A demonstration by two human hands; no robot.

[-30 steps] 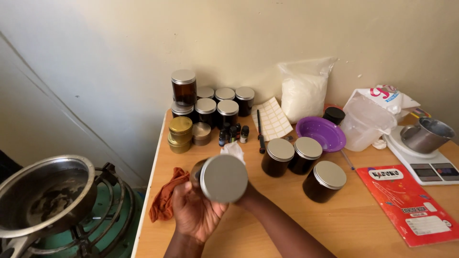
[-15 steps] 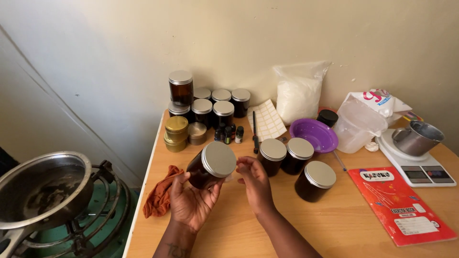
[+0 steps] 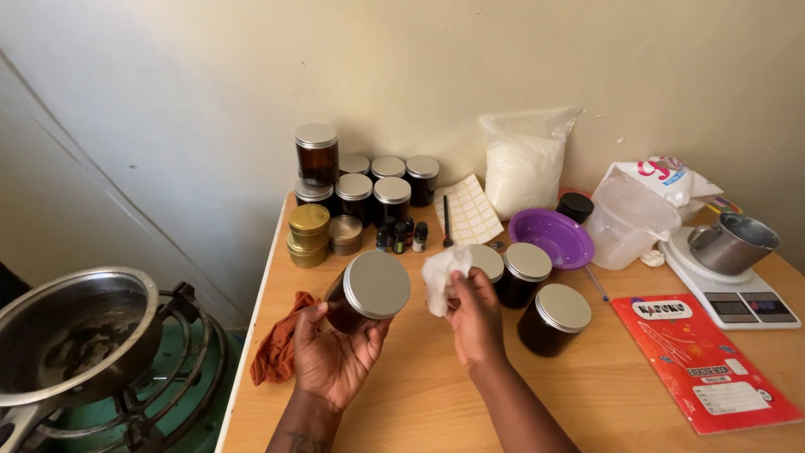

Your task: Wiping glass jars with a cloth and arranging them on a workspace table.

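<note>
- Here, in the head view, a light wooden table (image 3: 419, 403) stands against a plain cream wall (image 3: 210, 84), its left edge falling away to a green floor.
- The left hand (image 3: 331, 356) is wrapped under a dark amber jar (image 3: 365, 292) with a silver lid, tilted so the lid faces the camera, held above the table near its left front.
- The right hand (image 3: 476, 315) is pinched on a white wipe (image 3: 440, 277), just beside the jar but not touching it.
- An orange cloth (image 3: 277, 352) lies crumpled at the table's left edge, next to the left wrist.
- Three more lidded dark jars (image 3: 553, 319) stand just behind and to the right of the right hand.
- At the back by the wall stand a cluster of similar jars (image 3: 369, 189), gold tins (image 3: 309, 235), small dropper bottles (image 3: 402, 236) and a sheet of blank labels (image 3: 470, 210).
- Further right: a bag of white flakes (image 3: 524, 164), a purple bowl (image 3: 552, 237), a clear plastic jug (image 3: 629, 222), and a metal cup (image 3: 734, 243) on a white kitchen scale (image 3: 746, 306).
- A red exercise book (image 3: 700, 361) lies at the right front.
- Off the table to the left, a steel pot (image 3: 71, 335) sits on a gas burner (image 3: 159, 394).
</note>
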